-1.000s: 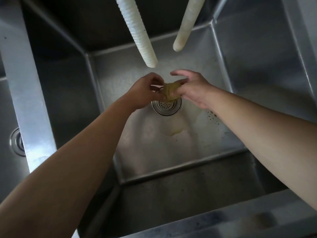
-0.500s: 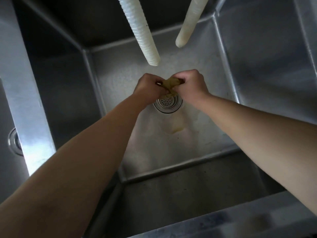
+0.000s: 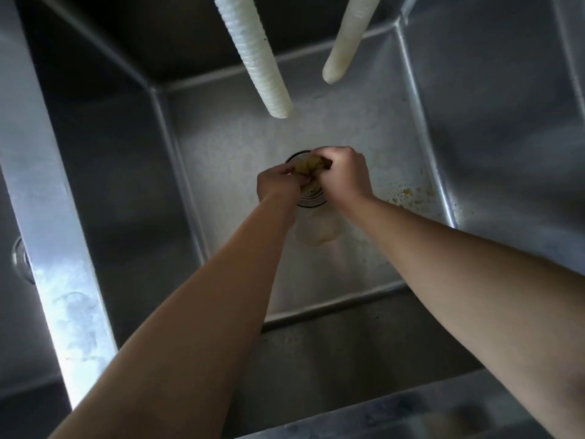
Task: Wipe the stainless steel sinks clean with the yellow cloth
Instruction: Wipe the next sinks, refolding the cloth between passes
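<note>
There — yellow cloth (image 3: 308,166) between both grips

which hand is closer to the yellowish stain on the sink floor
Right. The right hand sits just beside the stain; the left hand is farther off, across the drain.

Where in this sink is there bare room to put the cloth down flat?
The sink floor is bare on the left, between the left wall and the drain. The near strip by the front wall is bare too. The middle is crowded: both hands bunch the yellow cloth over the drain. The right corner has yellowish stains.
</note>
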`<state>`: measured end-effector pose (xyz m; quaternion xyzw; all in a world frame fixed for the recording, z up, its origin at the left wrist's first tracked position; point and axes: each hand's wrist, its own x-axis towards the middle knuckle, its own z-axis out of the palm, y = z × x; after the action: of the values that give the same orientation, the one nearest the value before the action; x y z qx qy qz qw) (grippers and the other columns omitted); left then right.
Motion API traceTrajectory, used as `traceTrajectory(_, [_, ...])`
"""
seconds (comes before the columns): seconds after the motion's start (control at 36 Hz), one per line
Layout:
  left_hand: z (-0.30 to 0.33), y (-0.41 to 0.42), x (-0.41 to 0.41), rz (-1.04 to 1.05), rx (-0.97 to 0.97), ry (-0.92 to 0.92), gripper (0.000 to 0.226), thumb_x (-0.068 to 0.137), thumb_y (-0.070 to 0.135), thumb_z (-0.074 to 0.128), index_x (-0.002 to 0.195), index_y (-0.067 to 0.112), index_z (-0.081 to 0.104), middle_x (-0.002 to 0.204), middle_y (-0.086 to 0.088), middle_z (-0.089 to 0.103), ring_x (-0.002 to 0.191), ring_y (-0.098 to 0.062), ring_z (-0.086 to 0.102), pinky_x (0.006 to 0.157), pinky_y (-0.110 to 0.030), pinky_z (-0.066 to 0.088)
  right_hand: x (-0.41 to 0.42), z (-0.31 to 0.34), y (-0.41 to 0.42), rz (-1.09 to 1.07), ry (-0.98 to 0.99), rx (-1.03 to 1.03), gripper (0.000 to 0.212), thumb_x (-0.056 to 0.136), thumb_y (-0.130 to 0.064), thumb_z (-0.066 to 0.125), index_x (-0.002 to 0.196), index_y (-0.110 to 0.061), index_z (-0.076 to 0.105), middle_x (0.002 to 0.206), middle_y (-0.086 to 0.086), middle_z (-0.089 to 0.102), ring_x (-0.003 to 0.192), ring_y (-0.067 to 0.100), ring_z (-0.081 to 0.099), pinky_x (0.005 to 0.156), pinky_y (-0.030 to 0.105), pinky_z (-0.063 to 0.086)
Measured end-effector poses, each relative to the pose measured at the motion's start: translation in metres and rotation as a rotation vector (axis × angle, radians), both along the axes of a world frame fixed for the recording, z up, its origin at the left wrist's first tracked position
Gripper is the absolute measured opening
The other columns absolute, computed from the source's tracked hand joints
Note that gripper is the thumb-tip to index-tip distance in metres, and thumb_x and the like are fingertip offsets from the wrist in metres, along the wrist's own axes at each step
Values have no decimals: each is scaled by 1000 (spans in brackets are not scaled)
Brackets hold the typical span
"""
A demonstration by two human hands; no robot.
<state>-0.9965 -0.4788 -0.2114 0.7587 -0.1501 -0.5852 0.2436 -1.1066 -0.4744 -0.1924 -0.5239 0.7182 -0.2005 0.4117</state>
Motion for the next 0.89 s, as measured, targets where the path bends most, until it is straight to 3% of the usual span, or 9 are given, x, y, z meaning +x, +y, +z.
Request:
traceTrajectory(0.14, [19,10,7,-374,-253,-102,44,73,7,78,105,36,72,92,21,70,93,-2,66,80,-15,50,-19,1,-2,-86,-46,159,21,70,-12,71,88,-20,76,78,-2,70,75,14,63,53,11,41])
traceTrajectory(0.22, [26,17,10,-677,-447,-259,54,73,19,80,123,35,64,122,15,65,116,-4,58,101,-26,44,-35,4,6,-304,-165,244,17,66,-19,74,82,-16,72,71,0,66,65,16,61,55,22,43])
traceTrajectory(0.31, [30,28,2,-832,-471,-208,59,71,26,85,127,31,64,127,11,65,118,-4,56,104,-25,42,-47,11,18,-425,-268,345,14,70,-24,77,79,-20,67,72,-2,67,59,11,60,52,21,45])
traceTrajectory(0.36, [30,39,-9,-809,-442,-105,60,70,22,87,126,28,64,121,9,67,111,-4,59,97,-18,43,-53,17,29,-435,-375,438,17,73,-31,80,82,-19,70,77,2,73,66,17,68,62,28,54])
traceTrajectory(0.44, [27,51,-20,-638,-399,-44,44,74,14,82,112,32,69,99,13,71,93,-3,67,86,-21,52,-64,26,43,-367,-569,597,40,72,-46,81,101,-18,73,93,4,77,88,26,74,85,45,56])
traceTrajectory(0.56, [28,55,-28,-422,-334,40,28,83,9,74,106,25,73,96,7,74,84,-2,67,83,-23,54,-79,33,55,-278,-583,600,27,81,-28,77,105,-19,71,100,6,77,99,26,72,100,50,48])
traceTrajectory(0.67, [36,53,-34,-392,-241,177,32,89,6,68,121,11,68,105,-5,71,91,-13,64,79,-23,50,-97,38,57,-261,-521,536,25,81,-32,78,102,-20,75,100,-1,77,103,18,69,98,46,48])
traceTrajectory(0.78, [45,47,-38,-428,-202,283,27,95,5,59,120,12,66,105,-5,70,95,-17,64,88,-32,52,-116,42,55,-153,-508,449,24,78,-35,79,98,-22,77,99,-8,76,99,6,67,82,32,47])
traceTrajectory(0.89, [52,45,-50,-426,-164,345,22,99,8,52,114,17,65,92,2,72,78,-7,70,66,-20,55,-132,42,58,31,-403,360,36,72,-27,85,106,-22,73,101,-7,76,99,12,70,90,31,52])
